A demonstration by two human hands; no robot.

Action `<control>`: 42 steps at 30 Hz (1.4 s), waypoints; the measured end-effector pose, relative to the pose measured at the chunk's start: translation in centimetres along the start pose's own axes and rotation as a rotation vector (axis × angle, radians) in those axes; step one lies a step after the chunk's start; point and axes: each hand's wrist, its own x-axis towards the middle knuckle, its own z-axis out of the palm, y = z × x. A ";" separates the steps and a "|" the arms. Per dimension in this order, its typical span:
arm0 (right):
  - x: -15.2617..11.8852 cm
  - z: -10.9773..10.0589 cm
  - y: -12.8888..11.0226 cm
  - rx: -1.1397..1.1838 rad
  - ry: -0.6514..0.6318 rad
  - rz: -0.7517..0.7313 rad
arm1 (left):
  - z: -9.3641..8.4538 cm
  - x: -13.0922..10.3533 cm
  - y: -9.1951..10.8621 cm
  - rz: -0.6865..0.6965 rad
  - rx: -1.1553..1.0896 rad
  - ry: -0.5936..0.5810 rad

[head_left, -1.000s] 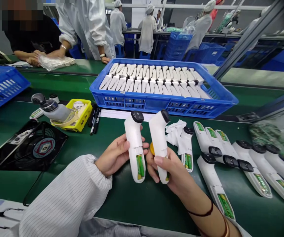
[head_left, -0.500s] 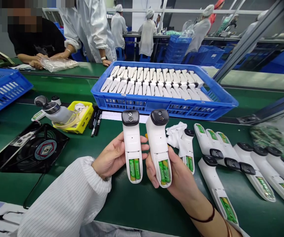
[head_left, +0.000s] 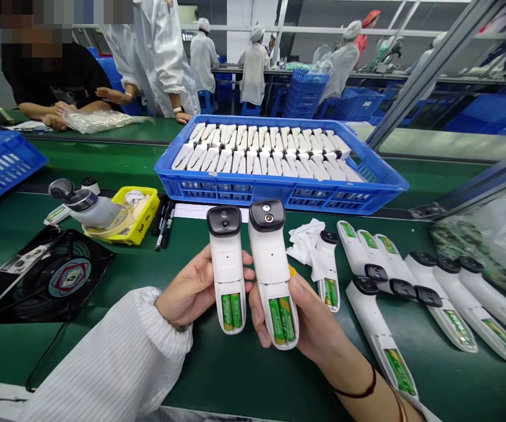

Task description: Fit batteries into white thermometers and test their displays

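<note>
My left hand point(head_left: 190, 286) is closed around a white infrared thermometer point(head_left: 228, 258) with a black sensor head, held upright. Its battery bay is uncovered and shows two green batteries point(head_left: 231, 310). Close beside it, my right hand point(head_left: 309, 313) grips a second thermometer point(head_left: 270, 255) of the same kind, slightly tilted, also with two green batteries in its open bay. Both sensor faces point toward me. A bit of yellow shows behind the right one, partly hidden. Just beyond my right hand, another thermometer point(head_left: 329, 264) lies by a crumpled white cloth point(head_left: 304, 243).
Several uncovered thermometers point(head_left: 448, 310) lie on the right. A blue crate point(head_left: 253, 190) of white thermometers stands ahead. On the left are a black fan point(head_left: 65, 275), a pump bottle point(head_left: 97, 208), a yellow basket point(head_left: 141, 231) and pens point(head_left: 165, 225). Two co-workers are across the bench.
Both thermometers have moved slightly left and down in view, and their heads have turned a little. The whole scene has shifted left. A co-worker's hand across the bench has lifted.
</note>
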 end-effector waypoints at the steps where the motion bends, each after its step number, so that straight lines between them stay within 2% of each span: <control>1: 0.0 0.0 0.0 -0.013 0.003 0.001 | -0.1 0.0 0.0 0.002 0.010 0.002; 9: 0.1 -0.1 0.1 -0.144 0.001 -0.022 | -0.2 0.0 -0.1 0.026 0.033 -0.015; 18: 0.0 -0.2 0.2 -0.055 0.004 -0.019 | 0.0 -0.1 0.1 0.016 0.013 -0.016; 22: 0.1 -0.1 -0.1 0.104 0.023 0.061 | 0.2 -0.1 -0.1 -0.039 -0.057 0.082; 27: 0.2 -0.1 -0.3 0.180 0.171 0.126 | 0.3 0.4 -0.8 -0.078 -0.188 0.232; 32: 0.4 -0.3 0.1 0.259 0.221 0.098 | 0.0 0.8 -1.5 -0.112 -0.270 0.290; 39: 0.6 -0.2 0.4 0.331 0.192 0.021 | 0.2 0.8 -1.6 -0.120 -0.276 0.328; 42: 0.6 -0.3 0.0 0.284 0.189 0.014 | 0.5 1.0 -1.3 -0.161 -0.265 0.405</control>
